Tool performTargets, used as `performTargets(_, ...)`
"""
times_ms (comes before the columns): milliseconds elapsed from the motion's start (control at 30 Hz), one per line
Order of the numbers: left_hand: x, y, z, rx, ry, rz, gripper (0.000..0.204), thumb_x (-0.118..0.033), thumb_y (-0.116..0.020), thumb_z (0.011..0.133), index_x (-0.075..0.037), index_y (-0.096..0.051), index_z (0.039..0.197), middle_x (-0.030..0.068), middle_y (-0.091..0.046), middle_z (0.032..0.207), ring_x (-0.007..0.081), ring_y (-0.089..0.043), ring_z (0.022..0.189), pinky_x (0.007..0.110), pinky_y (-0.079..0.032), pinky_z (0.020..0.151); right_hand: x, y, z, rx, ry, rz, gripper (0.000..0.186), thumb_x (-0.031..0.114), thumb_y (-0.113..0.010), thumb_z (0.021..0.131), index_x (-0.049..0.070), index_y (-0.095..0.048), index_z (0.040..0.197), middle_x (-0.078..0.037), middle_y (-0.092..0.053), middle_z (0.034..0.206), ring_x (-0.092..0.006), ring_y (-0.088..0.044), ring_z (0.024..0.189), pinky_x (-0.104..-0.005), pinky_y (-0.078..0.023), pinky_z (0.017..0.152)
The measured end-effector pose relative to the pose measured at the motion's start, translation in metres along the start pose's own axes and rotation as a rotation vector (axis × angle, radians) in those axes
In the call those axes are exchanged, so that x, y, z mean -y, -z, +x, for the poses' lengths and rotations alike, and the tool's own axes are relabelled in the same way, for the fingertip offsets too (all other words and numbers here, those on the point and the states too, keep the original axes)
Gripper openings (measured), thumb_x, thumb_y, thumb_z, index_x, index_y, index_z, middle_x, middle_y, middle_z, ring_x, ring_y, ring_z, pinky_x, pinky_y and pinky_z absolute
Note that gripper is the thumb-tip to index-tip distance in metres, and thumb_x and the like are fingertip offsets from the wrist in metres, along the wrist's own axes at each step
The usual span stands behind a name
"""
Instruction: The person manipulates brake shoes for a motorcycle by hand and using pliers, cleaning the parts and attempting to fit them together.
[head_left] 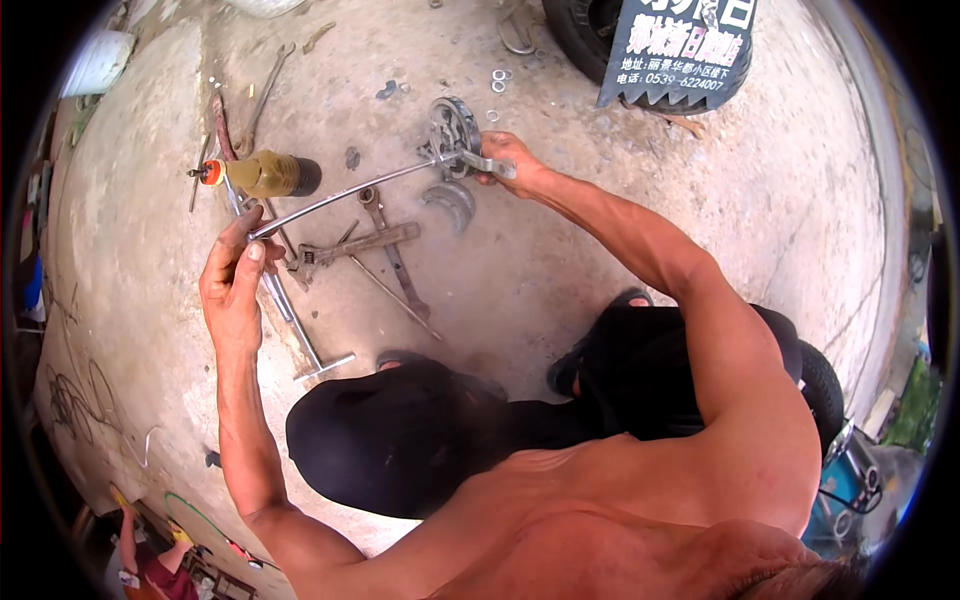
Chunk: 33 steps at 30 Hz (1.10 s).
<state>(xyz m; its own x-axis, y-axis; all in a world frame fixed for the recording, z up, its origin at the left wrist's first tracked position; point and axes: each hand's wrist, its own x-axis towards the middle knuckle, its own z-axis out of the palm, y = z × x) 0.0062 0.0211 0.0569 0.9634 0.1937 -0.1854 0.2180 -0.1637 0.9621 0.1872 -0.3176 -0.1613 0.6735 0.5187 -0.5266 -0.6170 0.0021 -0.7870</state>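
In my right hand (512, 155) is a round metal brake plate (447, 122) with a flat lever arm (487, 163) at its side. A long thin metal rod (350, 193) runs from the plate across to the left. Thumb and fingers of my left hand (232, 275) pinch the rod's near end. Just below the plate, curved brake shoes (449, 206) lie on the concrete. A bottle of brownish liquid (265, 174) with a red cap lies on its side beyond my left hand. Whether the rod is fastened to the plate cannot be made out.
Below the rod lie a rusty adjustable wrench (362, 243), a ring-ended wrench (392, 245) and a T-handled tool (312, 352). Several metal rings (498, 86) lie farther off. A tyre (585, 40) with a printed mudflap (685, 55) stands at far right. Another person (165, 570) is at lower left.
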Motion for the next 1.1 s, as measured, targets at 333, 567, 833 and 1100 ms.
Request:
performTargets(333, -0.009, -0.012, -0.006, -0.117, -0.321, 0.567, 0.04, 0.008, -0.06, 0.093, -0.004, -0.061, 0.131, 0.0186, -0.069, 0.119, 0.0307, -0.07, 0.096, 0.035, -0.055, 0.086, 0.002, -0.001, 0.002, 0.013, -0.012, 0.021, 0.019, 0.015, -0.052, 0.098, 0.003, -0.066, 0.098, -0.006, -0.064, 0.08, -0.0125, -0.057, 0.056, -0.0277, -0.043, 0.048)
performTargets(567, -0.007, -0.009, -0.005, -0.273, -0.791, 1.277, 0.042, 0.012, -0.065, 0.082, -0.005, -0.068, 0.121, 0.0116, -0.066, 0.093, 0.0282, -0.062, 0.086, 0.04, -0.051, 0.084, 0.005, 0.003, 0.002, 0.036, -0.008, -0.039, 0.019, 0.017, -0.053, 0.099, 0.003, -0.066, 0.098, -0.006, -0.064, 0.08, -0.0125, -0.057, 0.056, -0.0269, -0.044, 0.048)
performTargets(833, 0.014, 0.007, -0.008, -0.101, 0.174, -0.253, 0.032, -0.016, -0.054, 0.102, 0.002, -0.063, 0.126, 0.0128, -0.071, 0.105, 0.0179, -0.066, 0.088, 0.03, -0.052, 0.078, 0.001, 0.002, 0.002, 0.039, -0.017, -0.036, 0.02, 0.021, -0.053, 0.101, 0.005, -0.064, 0.097, -0.005, -0.065, 0.08, -0.0121, -0.057, 0.056, -0.0266, -0.043, 0.049)
performTargets(1100, 0.02, -0.014, -0.019, -0.13, -0.295, 0.312, 0.039, -0.004, -0.057, 0.099, 0.003, -0.052, 0.136, 0.0169, -0.067, 0.121, 0.0201, -0.066, 0.103, 0.034, -0.052, 0.088, 0.003, 0.002, 0.003, 0.033, -0.025, -0.043, 0.025, 0.025, -0.052, 0.103, 0.005, -0.064, 0.096, -0.004, -0.064, 0.077, -0.0121, -0.057, 0.055, -0.0268, -0.043, 0.049)
